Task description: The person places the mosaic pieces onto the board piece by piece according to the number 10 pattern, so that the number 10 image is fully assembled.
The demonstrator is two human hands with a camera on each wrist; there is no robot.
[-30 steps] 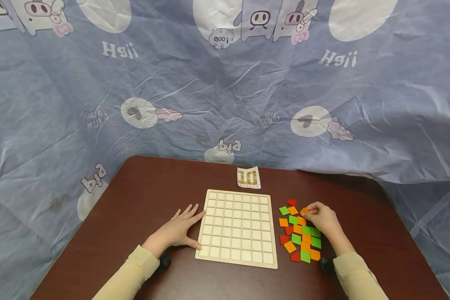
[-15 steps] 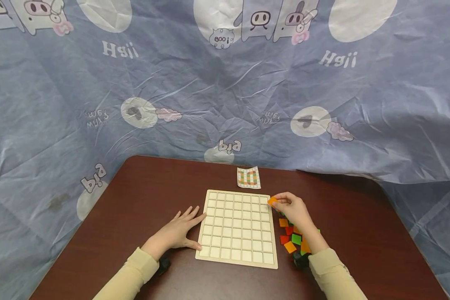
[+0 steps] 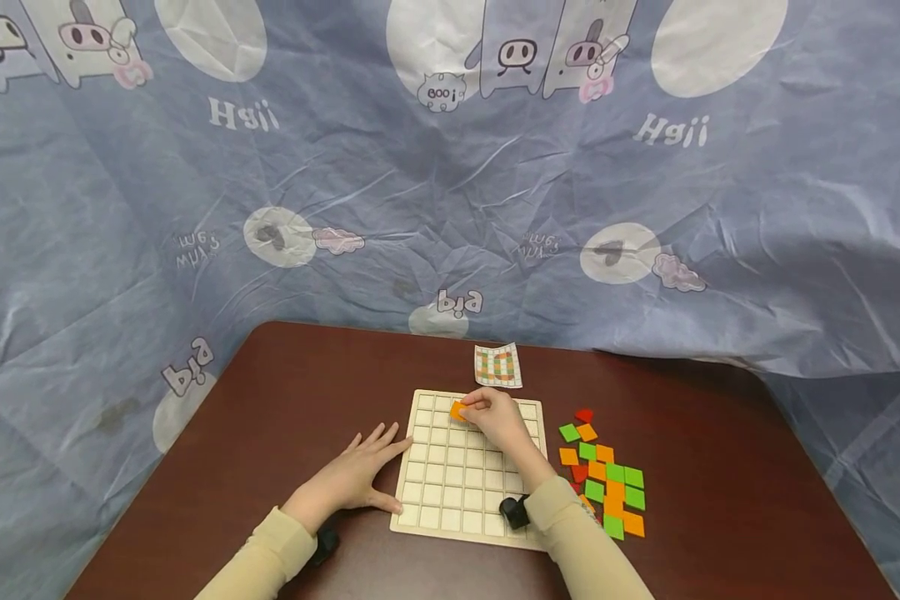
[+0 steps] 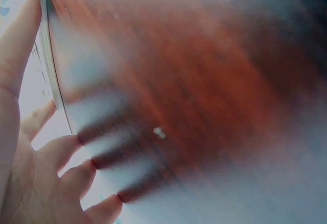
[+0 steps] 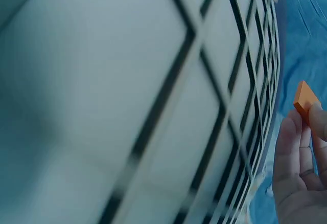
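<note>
A pale wooden grid board (image 3: 453,479) lies on the table, its square cells bare where they can be seen. My right hand (image 3: 498,421) is over the board's far rows and pinches an orange square tile (image 3: 457,411) between thumb and fingertips. In the right wrist view the orange tile (image 5: 305,100) sticks up from the fingertips, apart from the grid. With fingers spread, my left hand (image 3: 352,475) rests at the board's left edge, thumb and index finger touching the rim. The left wrist view shows the left hand's fingertips (image 4: 69,147) on the table beside the board.
Right of the board lie several loose green (image 3: 634,498), orange (image 3: 613,498) and red (image 3: 584,414) tiles, some partly behind the right forearm. A small paper card with a coloured grid pattern (image 3: 498,365) lies beyond the board. Printed blue cloth (image 3: 390,200) hangs behind the table (image 3: 330,375).
My right hand has carried the orange tile left from the loose tiles, past the board's right edge, to above its far rows. The left hand has stayed at the left edge.
</note>
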